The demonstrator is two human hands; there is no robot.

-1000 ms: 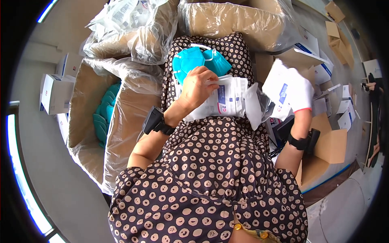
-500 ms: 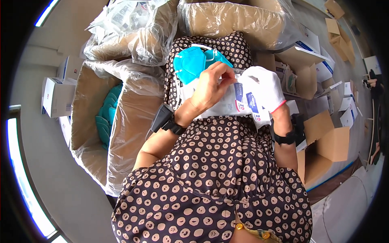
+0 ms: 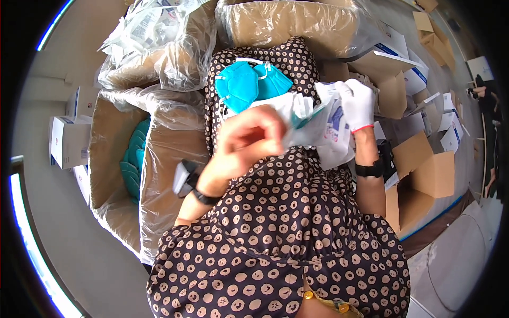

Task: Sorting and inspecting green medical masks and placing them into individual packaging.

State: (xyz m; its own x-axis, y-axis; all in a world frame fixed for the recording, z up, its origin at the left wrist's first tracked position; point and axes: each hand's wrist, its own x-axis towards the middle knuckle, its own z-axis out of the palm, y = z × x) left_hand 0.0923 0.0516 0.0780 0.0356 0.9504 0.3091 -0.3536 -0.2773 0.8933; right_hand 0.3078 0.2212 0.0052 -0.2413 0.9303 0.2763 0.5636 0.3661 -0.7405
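Observation:
My bare left hand is curled in a pinch and blurred. Its fingertips meet the edge of a clear printed plastic bag, as far as the blur shows. Higher up, my right hand, in a white glove with a red cuff edge, grips that bag by its top. A strip of teal shows at the bag's left side, partly hidden by the plastic. Two teal face masks with white ear loops lie on the patterned cloth over my lap. Below them are more white packets, partly covered by my left hand.
To the left stands a plastic-lined carton with several teal masks inside. Another lined carton with clear bags stands beyond it, and a third at the far side. Open brown boxes and white cartons crowd the right.
My left hand has moved down and toward me, away from the masks. The bag is now stretched between my hands, with teal showing in it. My right hand has shifted slightly up.

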